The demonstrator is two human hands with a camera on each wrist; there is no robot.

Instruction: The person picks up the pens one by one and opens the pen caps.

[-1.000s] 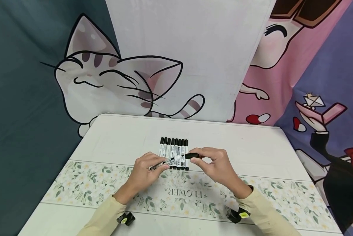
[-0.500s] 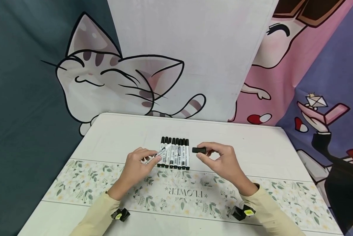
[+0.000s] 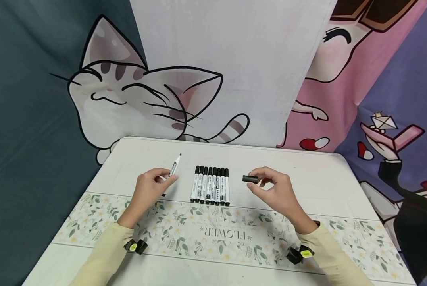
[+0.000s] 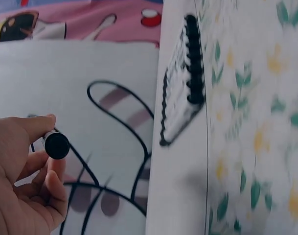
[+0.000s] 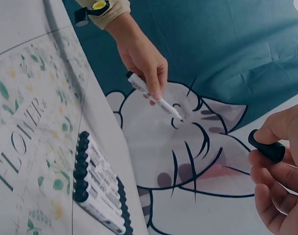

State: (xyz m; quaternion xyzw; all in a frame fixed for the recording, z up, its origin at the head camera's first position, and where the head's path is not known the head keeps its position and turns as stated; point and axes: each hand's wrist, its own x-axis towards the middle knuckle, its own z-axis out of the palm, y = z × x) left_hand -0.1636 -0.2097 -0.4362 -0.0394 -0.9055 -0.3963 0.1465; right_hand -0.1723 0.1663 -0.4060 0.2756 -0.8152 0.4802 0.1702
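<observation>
My left hand (image 3: 152,184) pinches an uncapped white marker (image 3: 174,167) between thumb and fingers, its dark tip pointing up and away. In the left wrist view the marker's black end (image 4: 57,146) faces the camera. On the other side, my right hand (image 3: 276,186) holds a black marker cap (image 3: 250,179) by thumb and fingertips, its end toward the left. The right wrist view shows the cap (image 5: 267,146) and, farther off, the bare-tipped marker (image 5: 156,100). Between the hands, a row of several capped white markers (image 3: 210,186) lies side by side, black caps at the far end.
The white table (image 3: 270,163) carries a printed band of leaves and flowers (image 3: 227,238) with the word FLOWER. Behind its far edge hangs a cloth backdrop (image 3: 263,79) with cartoon figures. A small black camera (image 3: 136,246) sits on each wrist.
Both hands have drawn apart, the left going left with the marker, the right going right with the cap. The marker has swung from pointing right to pointing up and away.
</observation>
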